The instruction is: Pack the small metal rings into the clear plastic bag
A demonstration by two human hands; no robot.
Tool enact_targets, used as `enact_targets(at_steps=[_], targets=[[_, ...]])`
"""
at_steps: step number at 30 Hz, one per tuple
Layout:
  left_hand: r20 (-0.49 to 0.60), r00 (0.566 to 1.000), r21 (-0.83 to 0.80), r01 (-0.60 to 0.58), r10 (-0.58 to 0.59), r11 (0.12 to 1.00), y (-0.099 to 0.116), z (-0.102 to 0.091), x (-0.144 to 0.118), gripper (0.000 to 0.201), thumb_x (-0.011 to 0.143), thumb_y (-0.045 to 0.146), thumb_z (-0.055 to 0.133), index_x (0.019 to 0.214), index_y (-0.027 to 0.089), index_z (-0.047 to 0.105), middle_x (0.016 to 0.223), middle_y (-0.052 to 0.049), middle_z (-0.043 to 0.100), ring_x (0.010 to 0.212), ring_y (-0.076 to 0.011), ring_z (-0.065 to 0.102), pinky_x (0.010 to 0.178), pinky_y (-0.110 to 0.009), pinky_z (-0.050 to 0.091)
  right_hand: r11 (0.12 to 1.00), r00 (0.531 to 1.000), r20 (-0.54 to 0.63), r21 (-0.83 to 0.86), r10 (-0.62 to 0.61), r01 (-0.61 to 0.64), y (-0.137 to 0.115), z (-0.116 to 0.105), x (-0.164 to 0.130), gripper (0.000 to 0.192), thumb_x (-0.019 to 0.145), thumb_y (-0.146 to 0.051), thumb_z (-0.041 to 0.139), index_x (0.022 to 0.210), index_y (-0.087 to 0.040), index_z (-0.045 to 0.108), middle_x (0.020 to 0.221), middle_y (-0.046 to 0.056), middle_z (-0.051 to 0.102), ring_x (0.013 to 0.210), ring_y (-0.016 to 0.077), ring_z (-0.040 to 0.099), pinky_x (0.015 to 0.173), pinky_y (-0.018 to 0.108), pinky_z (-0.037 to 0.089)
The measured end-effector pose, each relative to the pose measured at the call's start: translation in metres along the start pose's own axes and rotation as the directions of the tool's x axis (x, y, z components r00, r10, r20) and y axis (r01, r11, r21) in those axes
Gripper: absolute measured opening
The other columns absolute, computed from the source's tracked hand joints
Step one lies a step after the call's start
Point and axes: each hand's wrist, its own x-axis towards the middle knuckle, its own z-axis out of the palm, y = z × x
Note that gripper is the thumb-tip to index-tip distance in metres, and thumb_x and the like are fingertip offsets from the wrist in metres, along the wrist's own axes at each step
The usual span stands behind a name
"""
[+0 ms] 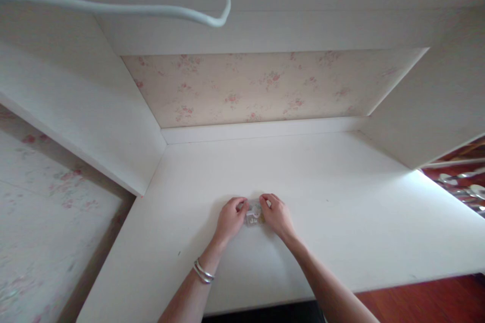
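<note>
A small clear plastic packet or case [254, 216] with little pale pieces in it is held between my two hands on the white desk top [303, 171]. My left hand [232, 218] pinches its left edge, thumb and fingers closed. On the opposite side, my right hand [277, 214] grips the right edge with bent fingers. Something yellowish shows beside my right fingers. What exactly the small pieces are, I cannot make out. Two silver bangles [203, 271] circle my left wrist.
White side panels [424, 91] stand left and right of the desk, with floral wallpaper [242, 91] behind. A white cable [151, 10] hangs across the upper left. Shiny metal items [473, 191] lie beyond the right edge. Reddish flooring [424, 295] shows at lower right.
</note>
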Motion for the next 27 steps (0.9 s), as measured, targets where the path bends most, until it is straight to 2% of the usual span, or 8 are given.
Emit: enact_targets(at_steps=[6,11,17,22,24,27], targets=[[0.008,0.996,-0.007,0.085,-0.085,0.996,0.005,-0.003,-0.003,0.029,0.086,0.038,0.049,0.102,0.021,0.066,0.093,-0.004,0.070,0.076,-0.0154,0.065,0.065,-0.025,0.050,1.000,1.000,0.012,-0.026,0.012,-0.012,0.000,0.000,0.001,0.027,0.087,-0.032,0.039,0.086,-0.022,0.065,0.088,0.003,0.066,0.078,0.0146,0.060,0.073,0.024,0.042],[-0.004,0.999,-0.046,0.041,-0.041,0.998,0.005,-0.002,-0.003,0.026,0.087,0.035,0.048,0.103,0.022,0.065,0.100,-0.004,0.068,0.078,-0.0152,0.064,0.067,-0.025,0.050,1.000,1.000,0.006,-0.008,0.003,-0.003,0.002,0.002,0.001,0.025,0.086,-0.032,0.042,0.091,-0.022,0.065,0.092,0.003,0.066,0.083,0.0154,0.060,0.076,0.025,0.043],[-0.026,0.999,-0.065,0.029,-0.031,0.997,0.004,-0.002,-0.003,0.023,0.083,0.033,0.054,0.098,0.022,0.067,0.090,-0.004,0.070,0.075,-0.0156,0.064,0.066,-0.026,0.051,0.998,0.999,0.023,-0.051,-0.022,0.023,0.000,0.000,0.002,0.025,0.087,-0.031,0.041,0.086,-0.024,0.065,0.087,0.001,0.065,0.080,0.0136,0.061,0.075,0.023,0.042],[0.009,0.999,-0.098,0.050,-0.049,0.994,0.005,-0.003,-0.004,0.024,0.083,0.035,0.054,0.098,0.023,0.069,0.089,-0.004,0.070,0.073,-0.0159,0.064,0.063,-0.026,0.051,0.994,0.995,0.098,-0.103,-0.007,0.017,-0.004,-0.006,0.005,0.024,0.088,-0.028,0.042,0.087,-0.024,0.065,0.087,0.002,0.065,0.084,0.0144,0.061,0.076,0.023,0.042],[0.029,0.997,-0.119,0.072,-0.069,0.990,0.004,-0.004,-0.006,0.027,0.083,0.038,0.053,0.101,0.023,0.068,0.093,-0.005,0.070,0.070,-0.0153,0.064,0.060,-0.026,0.050,0.992,0.994,0.105,-0.127,0.009,0.005,-0.009,-0.008,-0.001,0.026,0.089,-0.030,0.039,0.093,-0.024,0.064,0.093,0.003,0.064,0.083,0.0144,0.061,0.076,0.024,0.043],[0.070,0.990,-0.167,0.129,-0.119,0.977,0.001,-0.006,-0.008,0.036,0.085,0.045,0.048,0.109,0.023,0.065,0.097,-0.005,0.069,0.059,-0.0130,0.062,0.052,-0.024,0.048,0.982,0.996,0.086,-0.184,-0.019,0.034,-0.019,-0.009,-0.019,0.035,0.091,-0.040,0.037,0.117,-0.024,0.053,0.114,0.006,0.056,0.085,0.0159,0.061,0.076,0.027,0.045]])
